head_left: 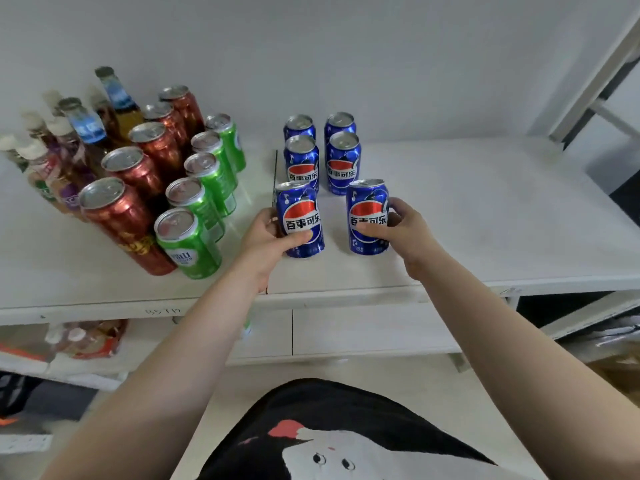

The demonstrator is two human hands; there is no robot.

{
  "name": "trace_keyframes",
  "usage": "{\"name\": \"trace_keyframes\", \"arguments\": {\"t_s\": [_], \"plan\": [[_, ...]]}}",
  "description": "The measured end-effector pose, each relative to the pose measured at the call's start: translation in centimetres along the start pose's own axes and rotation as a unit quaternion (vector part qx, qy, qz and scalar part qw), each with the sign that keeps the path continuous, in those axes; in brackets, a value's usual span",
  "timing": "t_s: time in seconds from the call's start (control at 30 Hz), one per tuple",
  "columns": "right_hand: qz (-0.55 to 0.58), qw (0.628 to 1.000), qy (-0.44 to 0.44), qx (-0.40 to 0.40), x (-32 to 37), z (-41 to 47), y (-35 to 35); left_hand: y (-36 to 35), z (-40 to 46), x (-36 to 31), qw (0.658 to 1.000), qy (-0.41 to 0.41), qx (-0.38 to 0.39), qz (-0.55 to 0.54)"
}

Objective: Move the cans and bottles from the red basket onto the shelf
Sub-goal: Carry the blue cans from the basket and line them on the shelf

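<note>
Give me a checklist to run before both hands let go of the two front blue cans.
1. Left hand grip on the front left blue can: fingers wrapped round it, ok.
2. Right hand grip on the front right blue can: ok.
3. Both cans upright: ok.
4. Both bases fully down on the shelf: cannot tell.
5. Lined up with the two rows of blue cans behind: left ok; right sits a little to the right, not ok.
6. Clear of the green cans: gap visible, ok.
</note>
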State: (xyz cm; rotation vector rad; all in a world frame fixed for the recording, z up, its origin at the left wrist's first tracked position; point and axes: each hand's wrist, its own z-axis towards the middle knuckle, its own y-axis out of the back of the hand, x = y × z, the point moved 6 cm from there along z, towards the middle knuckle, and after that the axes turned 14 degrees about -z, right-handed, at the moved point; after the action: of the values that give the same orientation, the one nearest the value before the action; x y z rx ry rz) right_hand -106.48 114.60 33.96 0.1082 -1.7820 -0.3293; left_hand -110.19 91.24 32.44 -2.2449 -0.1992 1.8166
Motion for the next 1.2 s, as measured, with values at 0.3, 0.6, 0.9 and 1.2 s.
{"name": "trace_keyframes", "arguments": {"t_s": [0.3,0.6,0.9,1.2], "plan": [[-0.049,0.995,0.084,-0.018,0.8,5.4,-2.2,-0.6,5.3,-0.4,0.995,-0.082,0.015,0.06],[-0.088,0.99,0.104,0.022,1.1,7.5,-2.4,-1.6,5.4,0.3,0.991,-0.127,0.016,0.038],[-0.116,0.988,0.094,0.04,1.7,8.6,-2.7,-1.3,6.8,0.2,0.99,-0.111,0.037,0.079],[-0.143,0.986,0.08,0.034,1.4,8.9,-2.8,-1.3,7.1,0.4,0.99,-0.112,0.034,0.082]]}}
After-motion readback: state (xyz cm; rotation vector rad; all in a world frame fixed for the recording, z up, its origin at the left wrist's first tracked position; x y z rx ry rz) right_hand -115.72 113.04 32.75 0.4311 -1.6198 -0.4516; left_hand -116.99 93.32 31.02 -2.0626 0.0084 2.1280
